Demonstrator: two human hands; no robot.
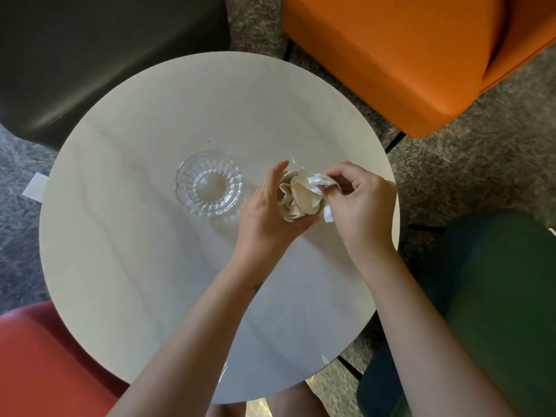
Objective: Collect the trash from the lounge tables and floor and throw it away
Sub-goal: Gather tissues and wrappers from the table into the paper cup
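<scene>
Over the right half of a round white table, my left hand grips a crumpled paper cup stuffed with creased paper. My right hand pinches a scrap of white crumpled paper at the cup's mouth. Another white bit pokes out under the right hand's fingers. A flat white slip of paper lies on the carpet just past the table's left edge.
A clear ribbed glass dish stands on the table left of my hands. Seats ring the table: a dark one far left, an orange one far right, a green one near right, a red one near left.
</scene>
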